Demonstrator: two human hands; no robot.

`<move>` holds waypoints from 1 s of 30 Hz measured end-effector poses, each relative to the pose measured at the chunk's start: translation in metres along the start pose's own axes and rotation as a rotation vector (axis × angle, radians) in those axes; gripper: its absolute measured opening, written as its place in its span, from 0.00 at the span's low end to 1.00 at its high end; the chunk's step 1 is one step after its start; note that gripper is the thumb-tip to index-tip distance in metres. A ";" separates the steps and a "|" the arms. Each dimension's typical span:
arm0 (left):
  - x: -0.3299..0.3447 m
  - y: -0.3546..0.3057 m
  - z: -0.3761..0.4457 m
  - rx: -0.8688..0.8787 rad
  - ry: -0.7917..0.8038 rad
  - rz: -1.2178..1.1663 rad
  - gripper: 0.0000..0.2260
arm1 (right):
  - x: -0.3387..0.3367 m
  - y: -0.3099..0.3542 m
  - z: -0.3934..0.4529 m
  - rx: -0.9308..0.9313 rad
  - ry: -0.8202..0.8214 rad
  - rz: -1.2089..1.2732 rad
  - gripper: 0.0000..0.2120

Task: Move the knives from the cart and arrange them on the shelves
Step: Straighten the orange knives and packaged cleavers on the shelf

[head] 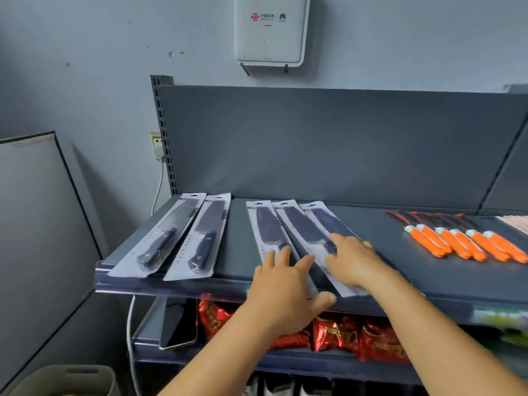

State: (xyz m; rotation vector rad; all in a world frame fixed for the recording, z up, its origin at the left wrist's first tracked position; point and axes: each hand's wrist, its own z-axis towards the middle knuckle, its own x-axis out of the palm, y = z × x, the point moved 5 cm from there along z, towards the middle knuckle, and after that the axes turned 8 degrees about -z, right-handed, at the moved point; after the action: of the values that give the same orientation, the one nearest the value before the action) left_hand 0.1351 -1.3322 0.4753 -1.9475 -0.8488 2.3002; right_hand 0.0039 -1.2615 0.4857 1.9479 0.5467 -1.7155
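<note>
On the grey top shelf (371,247) lie dark-handled knives in clear and white packs. Two packs (183,238) rest side by side at the left end. Three more packs (288,224) overlap near the middle. My left hand (285,287) lies flat on the near ends of the two left packs of that group, fingers spread, thumb over the shelf lip. My right hand (354,261) presses flat on the rightmost pack. Neither hand closes around a pack. The cart is out of view.
Several orange-handled knives (468,244) lie in a row at the shelf's right. Red foil bags (357,335) fill the shelf below. A white wall box (270,30) hangs above, a grey panel (34,224) stands at the left, and a beige bin (68,381) sits bottom left.
</note>
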 end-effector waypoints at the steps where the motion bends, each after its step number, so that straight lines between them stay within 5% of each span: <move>1: 0.005 -0.003 0.002 -0.017 0.014 0.038 0.34 | 0.004 -0.006 0.000 -0.019 0.023 -0.016 0.24; 20: -0.028 0.037 -0.008 -0.150 0.049 0.092 0.10 | 0.002 0.056 0.001 -0.143 -0.013 0.184 0.14; 30: -0.038 0.056 -0.009 -0.142 0.087 0.091 0.20 | 0.008 0.071 0.006 -0.131 -0.044 0.223 0.14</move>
State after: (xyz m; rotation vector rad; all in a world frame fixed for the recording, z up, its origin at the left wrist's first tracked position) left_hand 0.1701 -1.3894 0.4871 -2.1699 -0.9589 2.2396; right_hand 0.0414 -1.3223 0.4843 1.8015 0.3980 -1.5406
